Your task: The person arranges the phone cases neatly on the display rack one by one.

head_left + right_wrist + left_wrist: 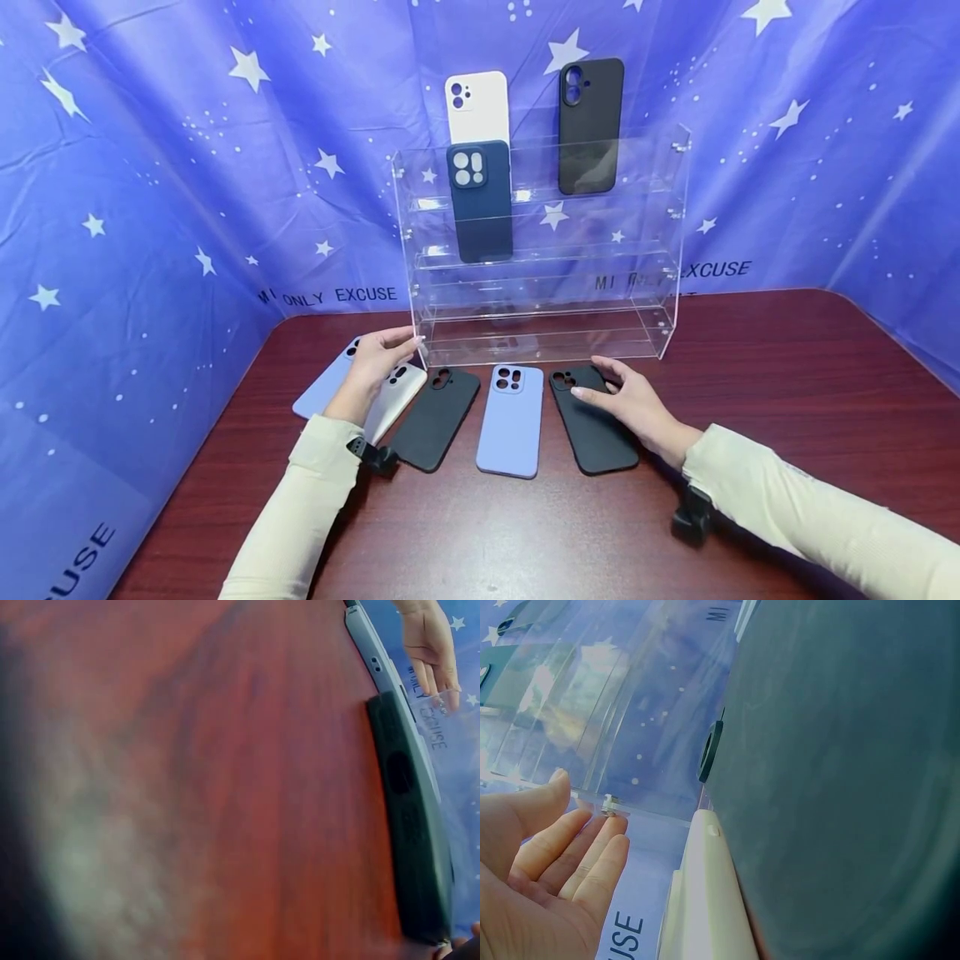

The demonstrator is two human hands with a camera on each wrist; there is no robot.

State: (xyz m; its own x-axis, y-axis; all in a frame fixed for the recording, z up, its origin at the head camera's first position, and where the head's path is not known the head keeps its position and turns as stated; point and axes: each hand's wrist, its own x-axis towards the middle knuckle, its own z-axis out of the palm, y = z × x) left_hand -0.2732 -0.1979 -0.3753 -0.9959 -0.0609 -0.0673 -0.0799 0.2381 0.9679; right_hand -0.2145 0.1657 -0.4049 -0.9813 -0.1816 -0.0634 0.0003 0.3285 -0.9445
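Clock directions are from the centre of the clear display rack (540, 318) in the head view. Writing: the starred blue drape (180, 167) reads "ONLY EXCUSE" just below nine o'clock, with a partly creased "MI" before it. Between three and four, "MI ONLY EXCUSE" is legible, part of it through the rack's panel. At eight, near the frame corner, a cropped word ends in "USE".

Left hand (377, 360), at eight o'clock: fingers extended, thumb apart from them, touching the edge of the rack's left side panel near a metal fitting. Right hand (632, 407), at five: thumb lies over the right-hand black phone case (600, 429), fingers at its far right side, spread from the thumb; whether they grip cannot be told. That case is on the table (780, 367) between five and six.

Also on the table: a light-blue case (512, 429) at six, a second black case (437, 421) at seven, a cream case (401, 392) past seven, partly behind the left hand, and another blue case (326, 387) at eight, nearest the table's left edge. The rack bears a white case (489, 108) at eleven, a navy case (483, 212) at ten overlapping it, and an upright black case (592, 125) at one.

Edges: the front row's tops lie just beside the rack's base; bare wood extends from three to five and towards the viewer at six.
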